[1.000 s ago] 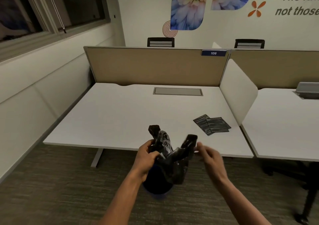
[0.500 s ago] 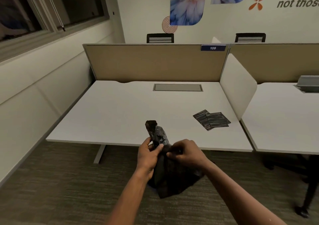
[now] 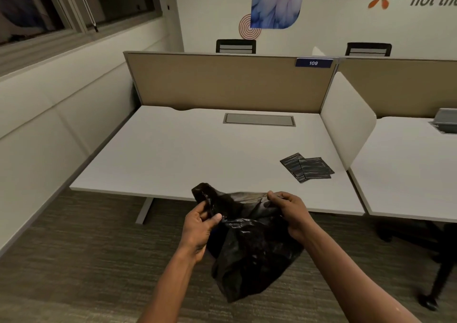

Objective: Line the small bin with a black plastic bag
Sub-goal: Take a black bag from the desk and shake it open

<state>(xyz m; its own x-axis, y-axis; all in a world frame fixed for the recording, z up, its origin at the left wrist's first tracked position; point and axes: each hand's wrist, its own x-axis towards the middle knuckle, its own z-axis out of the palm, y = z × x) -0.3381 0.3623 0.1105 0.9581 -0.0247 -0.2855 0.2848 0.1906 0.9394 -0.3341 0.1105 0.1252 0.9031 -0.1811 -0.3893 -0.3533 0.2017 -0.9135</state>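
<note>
A black plastic bag hangs in the air in front of the desk's near edge, its mouth pulled wide between my hands. My left hand pinches the bag's left handle strip, which sticks up above my fingers. My right hand grips the right side of the bag's rim. The bag's body droops down over the carpet. A sliver of dark blue shows just behind the bag beside my left hand; the small bin itself is hidden and I cannot tell whether that is it.
A white desk stands ahead with a beige partition behind it. Two folded black bags lie on its right part. A white side divider separates a second desk. A chair base stands at right.
My hands were together on the bunched bag half a second ago; now they have moved apart and the bag's mouth is stretched open between them. The view has tilted slightly.
</note>
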